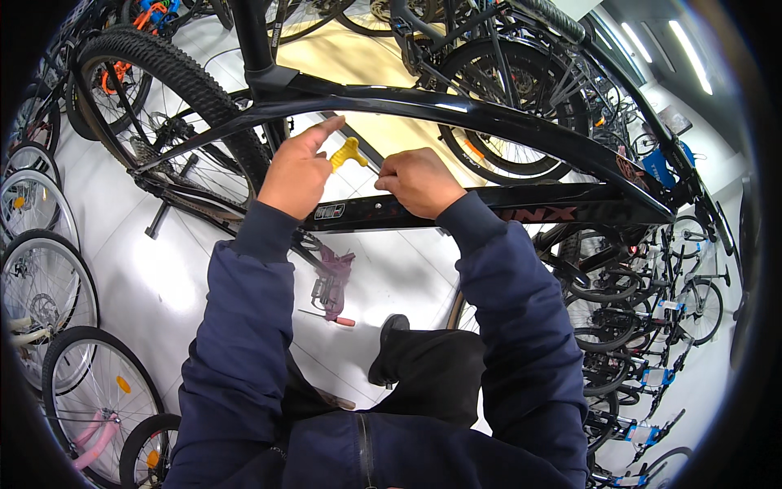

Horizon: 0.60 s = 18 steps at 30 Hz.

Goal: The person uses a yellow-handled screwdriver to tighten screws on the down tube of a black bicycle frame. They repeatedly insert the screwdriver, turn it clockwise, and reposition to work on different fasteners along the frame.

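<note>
A black bicycle frame [521, 126] stretches across in front of me. My left hand [295, 173] is closed around a small yellow, winged plastic piece [350, 153], its index finger stretched out toward the top tube. The yellow piece sits in the gap between the top tube and the down tube [456, 204]. My right hand [419, 182] is just above the down tube, fingers curled and thumb pinched against them; whatever they hold, if anything, is hidden. A small bolt or hole shows on the down tube between my hands.
Below the frame are a pedal [326, 288], a purple cloth [336, 265] and a red-handled tool [344, 322]. A knobby rear wheel [204, 98] stands at the left. Bicycles line both sides, including a rack row [627, 342] at right. Another bicycle's wheel [521, 106] is behind the frame.
</note>
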Available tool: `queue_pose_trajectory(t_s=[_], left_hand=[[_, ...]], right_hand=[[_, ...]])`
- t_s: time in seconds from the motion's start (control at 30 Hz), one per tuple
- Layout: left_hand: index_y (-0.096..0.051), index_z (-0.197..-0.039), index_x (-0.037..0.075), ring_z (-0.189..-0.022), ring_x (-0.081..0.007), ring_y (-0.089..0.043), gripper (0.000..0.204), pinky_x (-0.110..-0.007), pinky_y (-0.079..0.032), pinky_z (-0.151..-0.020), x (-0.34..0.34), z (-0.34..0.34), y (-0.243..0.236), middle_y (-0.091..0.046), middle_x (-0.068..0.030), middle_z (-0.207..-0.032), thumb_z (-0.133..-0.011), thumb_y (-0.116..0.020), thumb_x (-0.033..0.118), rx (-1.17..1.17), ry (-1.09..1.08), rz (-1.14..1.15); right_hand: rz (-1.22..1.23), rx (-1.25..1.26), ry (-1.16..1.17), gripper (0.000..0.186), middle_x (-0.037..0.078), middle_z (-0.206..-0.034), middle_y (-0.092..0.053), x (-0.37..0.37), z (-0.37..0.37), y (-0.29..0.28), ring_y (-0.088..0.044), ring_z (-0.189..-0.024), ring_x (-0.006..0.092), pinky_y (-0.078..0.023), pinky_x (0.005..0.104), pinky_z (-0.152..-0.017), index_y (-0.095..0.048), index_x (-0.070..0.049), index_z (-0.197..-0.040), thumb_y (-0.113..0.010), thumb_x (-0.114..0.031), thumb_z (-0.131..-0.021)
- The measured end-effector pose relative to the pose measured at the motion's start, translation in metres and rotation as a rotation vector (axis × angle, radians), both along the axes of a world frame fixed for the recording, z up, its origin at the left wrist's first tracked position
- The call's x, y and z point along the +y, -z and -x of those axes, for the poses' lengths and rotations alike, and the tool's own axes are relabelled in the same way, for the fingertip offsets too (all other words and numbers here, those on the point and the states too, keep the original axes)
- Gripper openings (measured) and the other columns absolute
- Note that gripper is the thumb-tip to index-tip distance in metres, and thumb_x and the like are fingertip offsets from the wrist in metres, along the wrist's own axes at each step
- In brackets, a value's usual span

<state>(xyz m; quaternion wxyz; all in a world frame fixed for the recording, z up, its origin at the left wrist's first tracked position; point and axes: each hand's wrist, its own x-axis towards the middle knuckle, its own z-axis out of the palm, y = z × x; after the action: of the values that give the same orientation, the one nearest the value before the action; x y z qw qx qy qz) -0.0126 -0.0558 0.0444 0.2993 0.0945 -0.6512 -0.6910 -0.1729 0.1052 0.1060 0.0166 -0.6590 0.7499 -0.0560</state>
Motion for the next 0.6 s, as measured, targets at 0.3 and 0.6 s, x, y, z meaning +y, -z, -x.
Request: queue_pose_trajectory(t_s=[0.3,0.6], left_hand=[[-0.056,-0.139,-0.005,-0.114,-0.0354,-0.069,0.05,-0.036,-0.051,-0.098,0.019,0.003,-0.003,-0.069,-0.0267,-0.121,-0.101,-0.062,0.027,-0.112,-0.159,0.248],[-0.052,-0.143,-0.003,-0.119,-0.0227,-0.065,0.043,-0.03,-0.047,-0.105,0.021,0.011,0.001,-0.069,-0.0157,-0.128,-0.101,-0.053,0.001,-0.071,-0.11,0.16]], right_hand=[[-0.016,-0.015,0.111,0.026,0.019,-0.077,-0.067,-0.005,-0.007,0.0,-0.066,-0.079,0.0386,-0.051,0.0456,-0.074,-0.069,0.0,-0.083,-0.073,-0.026,-0.086],[-0.047,0.197,-0.302,0.012,0.009,-0.092,-0.073,-0.002,0.01,-0.001,-0.069,-0.089,0.0312,-0.054,0.0437,-0.08,-0.075,-0.007,-0.089,-0.066,-0.013,-0.085]])
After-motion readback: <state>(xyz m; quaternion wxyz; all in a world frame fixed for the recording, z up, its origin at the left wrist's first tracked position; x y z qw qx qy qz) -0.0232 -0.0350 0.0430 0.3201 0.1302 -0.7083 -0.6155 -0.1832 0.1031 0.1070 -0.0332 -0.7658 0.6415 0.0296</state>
